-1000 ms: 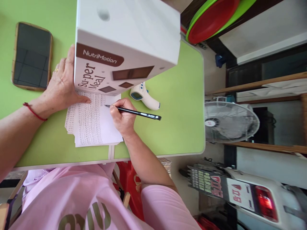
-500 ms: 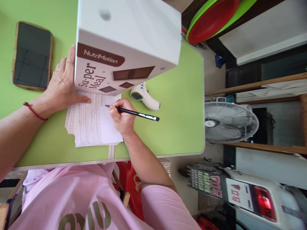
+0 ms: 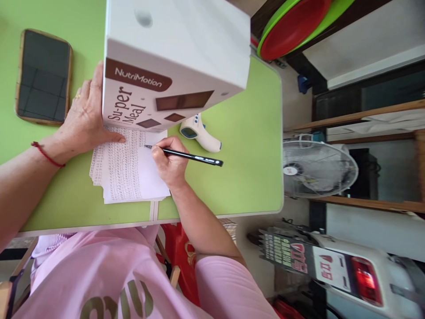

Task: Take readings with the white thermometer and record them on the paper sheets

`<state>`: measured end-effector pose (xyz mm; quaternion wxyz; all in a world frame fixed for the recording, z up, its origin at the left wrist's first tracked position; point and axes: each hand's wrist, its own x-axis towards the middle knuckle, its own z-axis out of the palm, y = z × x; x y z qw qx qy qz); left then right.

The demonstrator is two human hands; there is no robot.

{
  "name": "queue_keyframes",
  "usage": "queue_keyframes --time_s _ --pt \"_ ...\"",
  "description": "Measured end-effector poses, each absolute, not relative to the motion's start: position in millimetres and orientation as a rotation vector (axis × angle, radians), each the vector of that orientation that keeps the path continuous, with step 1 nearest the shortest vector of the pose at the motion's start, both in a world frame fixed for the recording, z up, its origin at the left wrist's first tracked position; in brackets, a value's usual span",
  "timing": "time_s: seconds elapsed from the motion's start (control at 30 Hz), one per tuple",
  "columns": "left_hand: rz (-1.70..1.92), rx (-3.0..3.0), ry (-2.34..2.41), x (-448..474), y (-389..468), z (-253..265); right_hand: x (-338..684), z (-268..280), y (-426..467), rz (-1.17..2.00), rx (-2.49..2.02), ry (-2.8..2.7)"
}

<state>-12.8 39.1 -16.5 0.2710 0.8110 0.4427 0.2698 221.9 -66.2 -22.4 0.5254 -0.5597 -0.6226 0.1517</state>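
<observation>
My right hand pinches a black pen, its tip on the top sheet of a stack of paper. Rows of small handwriting cover the left part of that sheet. My left hand, a ring on one finger, lies with fingers stretched along the left side of a white NutriMotion "Su-per Meal" box. Its thumb rests on the paper. The box stands over the upper end of the sheets and hides it. Right of the pen hand lies a white handheld thermometer.
A phone in a brown-edged case lies left of my left hand on the green table. Beyond the table's right edge are a fan, a scooter's rear and red and green basins. A red chair is below the table.
The pen's back end has swung slightly right and down, and its barrel has turned a little. My left hand, the box and the paper stay nearly in place.
</observation>
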Motion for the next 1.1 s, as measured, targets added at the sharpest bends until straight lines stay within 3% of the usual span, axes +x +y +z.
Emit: queue_keyframes --time_s 0.4,0.8,1.1 --pt "0.671 2.224 1.186 -18.5 33.7 -5.4 223.9 -21.0 -66.4 0.425 -1.338 -1.529" --pt "0.72 2.175 1.155 -16.8 38.5 -9.9 228.5 -15.5 -67.2 0.25 -1.321 -1.536" --pt "0.735 2.138 1.11 -11.7 39.3 -0.1 255.1 14.9 -74.6 -0.02 -1.343 -2.03"
